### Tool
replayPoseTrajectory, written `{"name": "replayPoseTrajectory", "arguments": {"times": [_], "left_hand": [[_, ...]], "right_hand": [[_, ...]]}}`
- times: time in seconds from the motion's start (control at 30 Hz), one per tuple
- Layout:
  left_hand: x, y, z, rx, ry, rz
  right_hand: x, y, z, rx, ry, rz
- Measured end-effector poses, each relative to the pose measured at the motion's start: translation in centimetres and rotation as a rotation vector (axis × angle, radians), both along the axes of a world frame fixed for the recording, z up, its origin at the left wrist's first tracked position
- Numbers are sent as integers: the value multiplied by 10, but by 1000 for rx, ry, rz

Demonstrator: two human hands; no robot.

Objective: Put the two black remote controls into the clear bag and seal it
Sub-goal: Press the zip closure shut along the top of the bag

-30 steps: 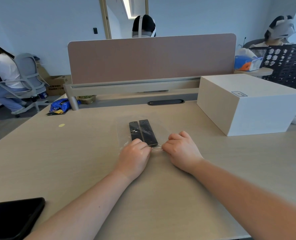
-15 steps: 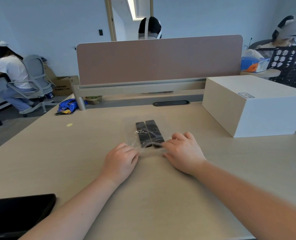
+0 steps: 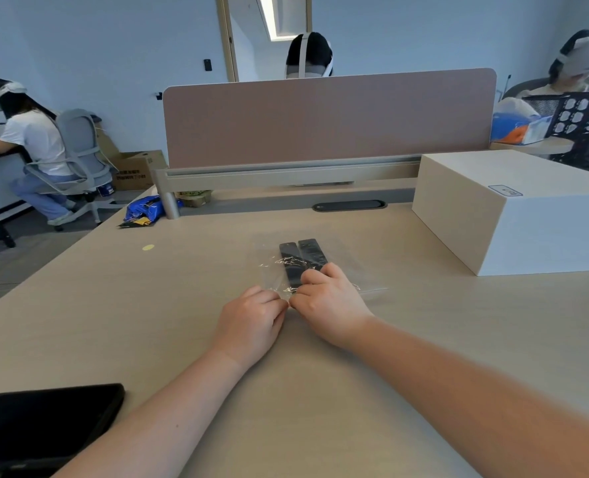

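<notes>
Two black remote controls [image 3: 301, 260] lie side by side inside the clear bag [image 3: 272, 267] in the middle of the desk, their near ends hidden by my fingers. My left hand [image 3: 251, 322] and my right hand [image 3: 327, 301] meet at the bag's near edge, fingers curled and pinching the plastic. The right hand rests over the lower part of the remotes. Part of the bag's near edge [image 3: 372, 289] sticks out to the right of my right hand.
A large white box [image 3: 514, 212] stands on the desk at the right. A black device [image 3: 41, 426] lies at the near left corner. A pink divider panel [image 3: 327, 119] closes the far edge. A blue snack bag [image 3: 144, 210] sits far left. People sit beyond.
My right hand has slid left along the bag's near edge to meet my left hand. The left hand has come back inward after shifting left. The bag is more crumpled.
</notes>
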State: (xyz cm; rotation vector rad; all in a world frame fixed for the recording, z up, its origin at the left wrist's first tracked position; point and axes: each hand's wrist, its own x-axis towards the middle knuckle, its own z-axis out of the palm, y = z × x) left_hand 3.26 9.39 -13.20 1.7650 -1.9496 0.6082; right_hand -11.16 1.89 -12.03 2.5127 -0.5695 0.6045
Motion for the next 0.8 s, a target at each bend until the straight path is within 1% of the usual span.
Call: {"name": "replayPoseTrajectory", "arguments": {"times": [0.23,0.3,0.4,0.5,0.8], "left_hand": [[1,-1,-1,4,-11,17],[1,-1,0,2,1,8],[3,0,-1,-21,70,-21],[6,3,0,-40,117,-6],[9,3,-2,6,112,23]], "right_hand": [[1,-2,-4,-77,-41,21],[1,-1,-4,-68,-52,20],[1,0,-3,-40,-76,-6],[-3,-3,-3,-11,-96,-42],[-2,-3,-6,26,-109,-55]]}}
